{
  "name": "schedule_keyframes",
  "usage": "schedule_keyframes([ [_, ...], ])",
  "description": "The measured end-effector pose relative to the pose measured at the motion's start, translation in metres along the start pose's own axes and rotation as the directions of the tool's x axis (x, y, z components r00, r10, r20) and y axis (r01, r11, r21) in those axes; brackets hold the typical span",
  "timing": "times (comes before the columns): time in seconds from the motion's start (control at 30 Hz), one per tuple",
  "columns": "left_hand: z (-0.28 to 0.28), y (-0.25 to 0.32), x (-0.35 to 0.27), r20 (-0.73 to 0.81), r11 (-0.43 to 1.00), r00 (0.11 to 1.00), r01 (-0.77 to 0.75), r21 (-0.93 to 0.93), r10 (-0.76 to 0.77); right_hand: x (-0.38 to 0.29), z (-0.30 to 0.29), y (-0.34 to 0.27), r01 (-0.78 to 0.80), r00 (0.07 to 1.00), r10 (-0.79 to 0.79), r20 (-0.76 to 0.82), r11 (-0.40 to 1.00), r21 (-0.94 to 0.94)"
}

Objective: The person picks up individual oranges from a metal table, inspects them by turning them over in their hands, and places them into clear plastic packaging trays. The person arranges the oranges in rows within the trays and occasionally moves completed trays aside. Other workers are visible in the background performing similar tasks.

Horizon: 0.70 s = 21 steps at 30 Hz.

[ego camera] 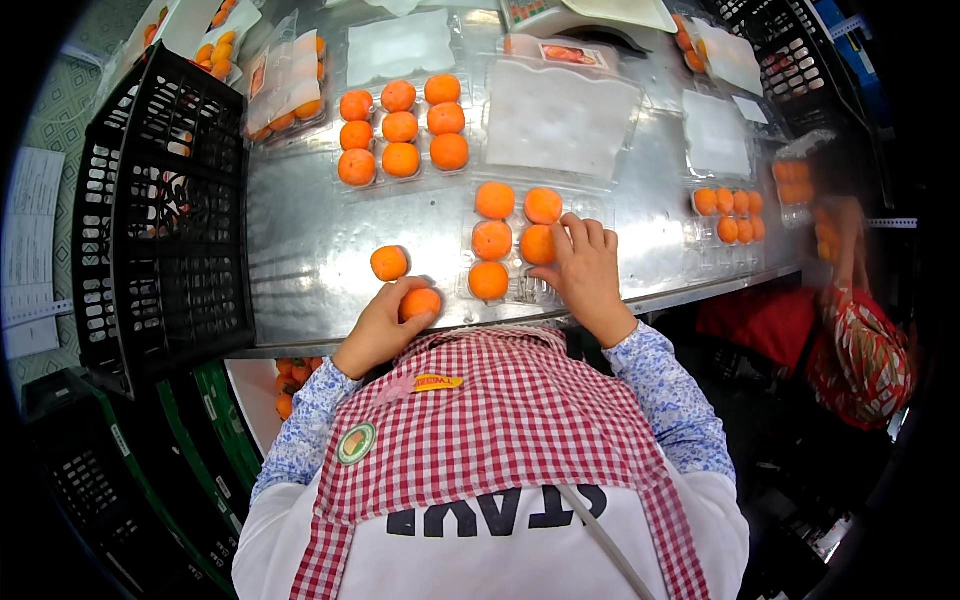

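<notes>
On the metal table, a clear plastic tray [517, 289] in front of me holds several orange persimmons, in a left column and part of a middle one. My right hand [589, 274] has its fingertips on the persimmon [538, 244] in the second column. To the left, my left hand [390, 319] grips a persimmon [420, 304] at the table's front edge, and a loose persimmon [388, 263] lies just beyond it. Behind stands a filled clear tray [416, 178] with several persimmons in rows. Right of that tray, an open clear pack [559, 120] has a white padded sheet in it.
A black plastic crate [172, 217] stands at the left. Closed fruit packs [289, 90] lie behind it. A scale [592, 15] is at the back. At the right are another part-filled tray [731, 244] and a co-worker's arm [851, 240]. Green-edged crates [172, 435] stand below left.
</notes>
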<state>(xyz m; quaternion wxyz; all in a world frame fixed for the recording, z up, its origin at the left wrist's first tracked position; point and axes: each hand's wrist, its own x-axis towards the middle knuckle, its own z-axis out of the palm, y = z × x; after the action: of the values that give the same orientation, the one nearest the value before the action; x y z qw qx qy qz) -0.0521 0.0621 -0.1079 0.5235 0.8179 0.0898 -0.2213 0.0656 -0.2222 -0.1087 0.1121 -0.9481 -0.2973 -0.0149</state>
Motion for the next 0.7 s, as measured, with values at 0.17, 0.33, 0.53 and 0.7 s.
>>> schedule_keyframes([
  [0.17,0.000,0.006,0.002,0.052,0.982,0.998,0.012,0.187,-0.022,0.002,0.006,0.001,-0.005,1.000,0.004,-0.021,1.000,-0.029],
  [0.33,0.002,0.008,-0.002,-0.040,0.951,0.999,0.006,0.308,0.006,0.004,0.008,0.004,0.034,0.997,-0.035,-0.065,0.999,-0.010],
  [0.53,0.005,0.033,-0.014,-0.192,0.818,0.981,0.078,0.571,0.040,0.000,0.004,0.008,-0.003,0.991,0.023,-0.132,0.989,0.146],
  [0.7,0.009,0.054,-0.006,-0.187,0.959,0.964,-0.137,0.248,0.187,-0.009,-0.009,0.001,-0.107,0.974,0.183,-0.130,0.888,0.448],
])
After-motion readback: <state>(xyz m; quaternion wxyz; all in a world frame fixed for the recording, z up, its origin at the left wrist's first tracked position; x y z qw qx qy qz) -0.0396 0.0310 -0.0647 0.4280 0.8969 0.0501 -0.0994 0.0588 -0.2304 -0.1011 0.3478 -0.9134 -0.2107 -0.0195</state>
